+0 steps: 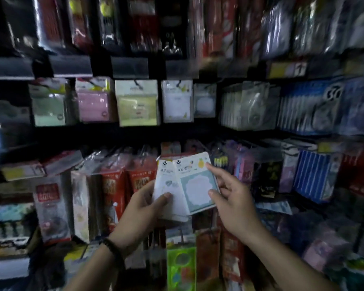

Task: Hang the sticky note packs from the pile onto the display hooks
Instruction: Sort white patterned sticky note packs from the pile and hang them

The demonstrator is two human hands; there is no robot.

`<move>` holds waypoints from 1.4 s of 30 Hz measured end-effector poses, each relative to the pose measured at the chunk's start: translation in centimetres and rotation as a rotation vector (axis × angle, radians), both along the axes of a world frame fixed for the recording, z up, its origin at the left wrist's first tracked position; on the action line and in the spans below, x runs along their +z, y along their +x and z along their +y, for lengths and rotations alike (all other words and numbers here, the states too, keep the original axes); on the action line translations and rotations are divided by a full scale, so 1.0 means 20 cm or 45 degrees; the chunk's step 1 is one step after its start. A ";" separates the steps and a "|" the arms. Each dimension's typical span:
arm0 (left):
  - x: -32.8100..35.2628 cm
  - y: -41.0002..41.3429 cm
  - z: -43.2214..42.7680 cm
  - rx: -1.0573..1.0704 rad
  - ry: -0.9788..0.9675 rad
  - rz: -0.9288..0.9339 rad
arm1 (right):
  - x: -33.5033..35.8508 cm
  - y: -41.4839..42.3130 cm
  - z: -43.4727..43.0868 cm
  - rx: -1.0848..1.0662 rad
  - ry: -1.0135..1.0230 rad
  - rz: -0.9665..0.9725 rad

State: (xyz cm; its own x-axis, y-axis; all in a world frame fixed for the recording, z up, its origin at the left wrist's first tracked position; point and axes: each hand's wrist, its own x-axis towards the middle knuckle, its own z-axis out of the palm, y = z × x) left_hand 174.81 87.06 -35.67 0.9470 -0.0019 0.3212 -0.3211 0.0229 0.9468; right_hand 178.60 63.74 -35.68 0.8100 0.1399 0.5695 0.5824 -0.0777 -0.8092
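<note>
My left hand (143,204) grips a small stack of white sticky note packs (166,181) from below, thumb on the front. My right hand (229,194) pinches the front pack (194,185), white with a teal-framed pad and a pineapple print, between thumb and fingers, fanned to the right of the stack. Both hands are held in front of the lower rows of the display. Above, a row of hooks carries hanging sticky note packs: green (47,103), pink (94,101), yellow (137,103) and white (177,101).
Dark display wall crowded with hanging stationery. Red packets (114,185) hang just behind my left hand, blue striped packs (311,175) to the right. Black price-tag holders (70,65) jut out above the sticky note row. A green stencil pack (181,267) hangs below my hands.
</note>
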 end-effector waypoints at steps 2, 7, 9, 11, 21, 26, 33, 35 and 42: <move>0.13 0.04 0.01 0.035 0.008 -0.073 | 0.13 0.04 -0.02 -0.055 0.090 -0.052; 0.44 0.13 0.03 0.183 0.081 -0.252 | 0.41 0.18 -0.09 -0.184 0.189 -0.146; 0.53 0.17 0.03 0.244 0.091 -0.293 | 0.52 0.23 -0.11 -0.181 0.200 -0.179; 0.59 0.21 0.01 0.311 0.080 -0.324 | 0.60 0.29 -0.11 -0.154 0.225 -0.188; 0.74 0.36 -0.02 0.394 0.106 -0.392 | 0.79 0.54 -0.13 -0.301 0.269 -0.393; 0.76 0.40 -0.01 0.403 0.174 -0.412 | 0.83 0.62 -0.15 -0.303 0.244 -0.386; 0.77 0.43 0.01 0.422 0.211 -0.440 | 0.83 0.72 -0.15 -0.357 0.113 -0.310; 0.77 0.44 0.01 0.426 0.197 -0.451 | 0.85 0.73 -0.14 -0.424 0.065 -0.263; 0.78 0.44 0.02 0.349 0.100 -0.339 | 1.00 0.82 -0.05 -0.627 -0.334 -0.119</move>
